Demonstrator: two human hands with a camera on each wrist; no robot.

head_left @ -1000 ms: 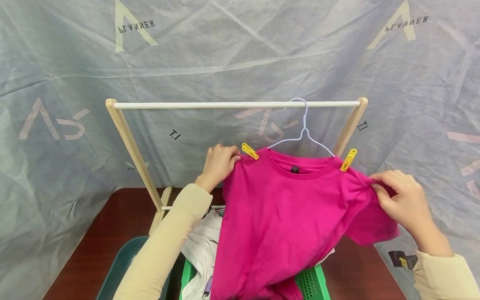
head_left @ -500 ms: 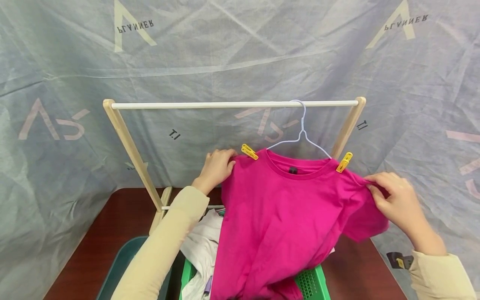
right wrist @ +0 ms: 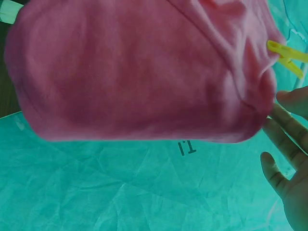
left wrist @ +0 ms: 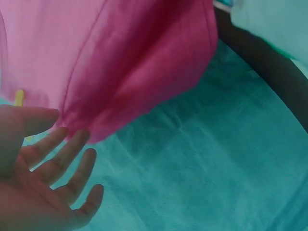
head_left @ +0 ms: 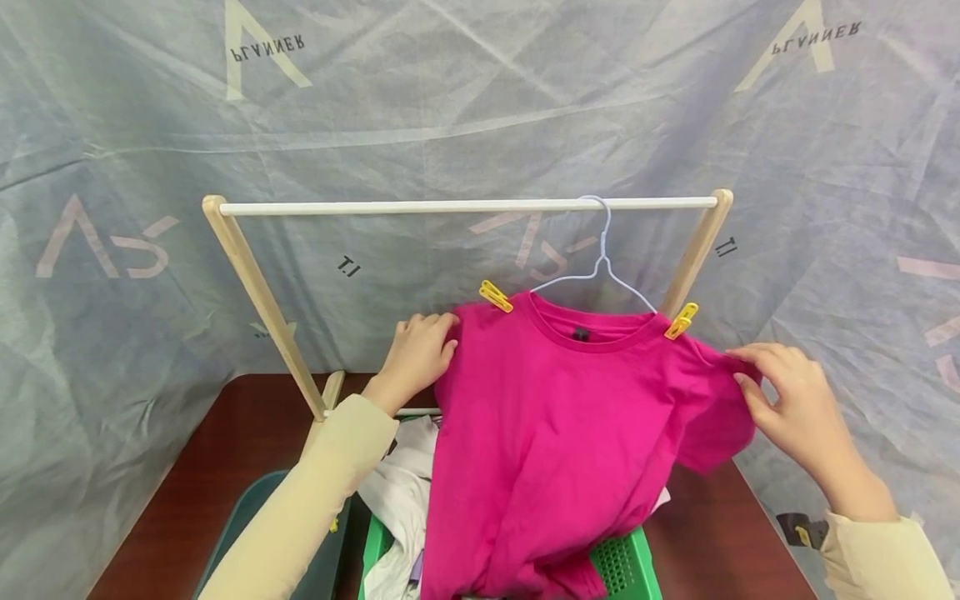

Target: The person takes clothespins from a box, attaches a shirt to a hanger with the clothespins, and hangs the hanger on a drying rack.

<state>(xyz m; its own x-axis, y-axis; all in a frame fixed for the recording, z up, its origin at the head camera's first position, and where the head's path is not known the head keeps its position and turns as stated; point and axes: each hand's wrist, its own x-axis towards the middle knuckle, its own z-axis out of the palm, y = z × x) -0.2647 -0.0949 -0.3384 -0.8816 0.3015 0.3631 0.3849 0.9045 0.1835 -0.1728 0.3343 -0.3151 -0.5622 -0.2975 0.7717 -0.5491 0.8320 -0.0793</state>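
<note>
One green basket (head_left: 626,562) (partly behind the shirt (head_left: 577,425)) holds pale cloth (head_left: 403,492).

Magenta T-shirt (head_left: 555,442); yellow clothespins (head_left: 497,297); lilac hanger (head_left: 603,242); white rail (head_left: 405,207); green basket (head_left: 643,560); grey backdrop (head_left: 420,92), pink lettering (head_left: 95,237).

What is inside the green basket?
Pale, crumpled cloth shows at the left of the green basket, with a small purple patch beside it. The pink T-shirt covers the middle from this view, so whatever lies behind it there is hidden.
</note>
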